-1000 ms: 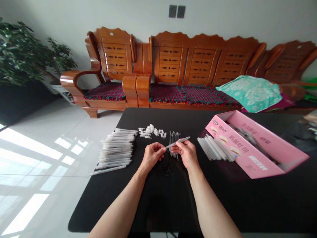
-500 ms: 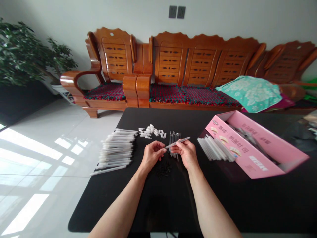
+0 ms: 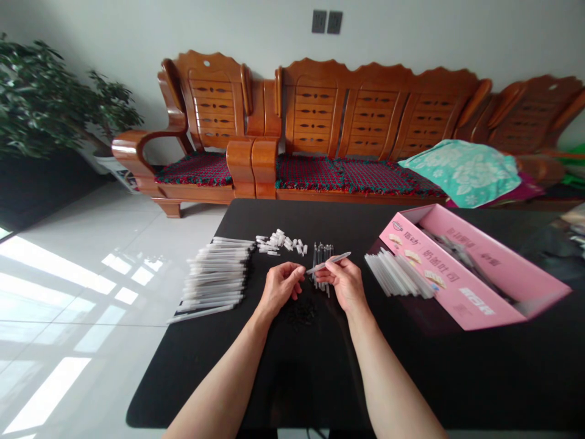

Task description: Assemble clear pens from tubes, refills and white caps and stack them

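Above the middle of the black table, my right hand (image 3: 346,282) holds a slim whitish pen (image 3: 331,261) between thumb and fingers, slanting up to the right. At the pen's left end is my left hand (image 3: 282,285), its thumb pressed against the bent forefinger; whatever lies between them is too small to make out. Behind the pen lies a row of dark-tipped clear refills (image 3: 323,251). A loose pile of small black plugs (image 3: 301,314) is below my hands. Short white caps (image 3: 281,241) are scattered farther back.
Many white pens (image 3: 214,274) are stacked along the table's left side. Translucent tubes (image 3: 397,274) lie beside a pink cardboard box (image 3: 461,274) on the right. A wooden bench (image 3: 315,122) stands behind the black table (image 3: 315,378).
My left thumb and fingers have shifted slightly up at the pen's left end. My right hand and the pen have hardly moved.
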### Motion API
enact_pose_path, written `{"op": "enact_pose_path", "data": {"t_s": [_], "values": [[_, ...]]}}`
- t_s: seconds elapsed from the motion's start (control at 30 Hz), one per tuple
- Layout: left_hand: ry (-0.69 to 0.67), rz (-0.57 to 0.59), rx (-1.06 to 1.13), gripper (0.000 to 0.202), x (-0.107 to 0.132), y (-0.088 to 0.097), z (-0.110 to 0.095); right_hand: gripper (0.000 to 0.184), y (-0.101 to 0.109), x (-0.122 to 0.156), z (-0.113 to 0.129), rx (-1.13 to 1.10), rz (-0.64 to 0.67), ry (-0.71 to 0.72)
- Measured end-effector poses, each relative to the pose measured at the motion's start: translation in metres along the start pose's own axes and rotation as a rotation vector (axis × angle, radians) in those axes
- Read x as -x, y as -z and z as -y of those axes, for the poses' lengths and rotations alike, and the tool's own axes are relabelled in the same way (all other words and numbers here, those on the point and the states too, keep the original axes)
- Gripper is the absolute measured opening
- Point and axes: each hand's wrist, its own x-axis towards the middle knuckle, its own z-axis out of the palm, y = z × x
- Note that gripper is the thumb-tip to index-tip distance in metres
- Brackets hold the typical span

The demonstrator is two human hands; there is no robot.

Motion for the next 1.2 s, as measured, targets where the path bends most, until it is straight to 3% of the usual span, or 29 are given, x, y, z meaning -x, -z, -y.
{"op": "enact_pose_path", "data": {"t_s": [0.13, 0.27, 0.37, 0.57, 0.73, 0.97, 1.2], "values": [[0.037, 0.063, -0.043, 0.047, 0.0009, -0.0004, 0.0014, 0.029, 0.0, 0.0003, 0.0001, 0.008, 0.007, 0.003], [0.022, 0.022, -0.021, 0.039, 0.0016, -0.0009, -0.0037, 0.029, -0.0005, 0.0002, 0.0, 0.01, 0.009, 0.003], [0.002, 0.003, 0.024, 0.044, 0.0011, -0.0006, -0.0049, 0.029, -0.0002, 0.0, -0.0006, 0.004, 0.01, 0.004], [0.035, 0.098, -0.024, 0.043, 0.0014, -0.0006, 0.0008, 0.028, 0.0001, 0.0006, -0.0011, 0.01, 0.012, 0.009], [0.017, 0.037, -0.023, 0.037, 0.0021, -0.002, -0.0034, 0.029, -0.0006, 0.0007, -0.0005, 0.012, 0.007, 0.001], [0.029, 0.087, -0.101, 0.043, 0.0014, -0.0004, 0.0019, 0.028, -0.0002, -0.0004, -0.0004, 0.013, 0.005, 0.0], [-0.015, -0.004, -0.154, 0.03, 0.0033, -0.0007, -0.0037, 0.027, -0.0003, 0.0004, -0.0006, 0.011, 0.013, -0.006]]}}
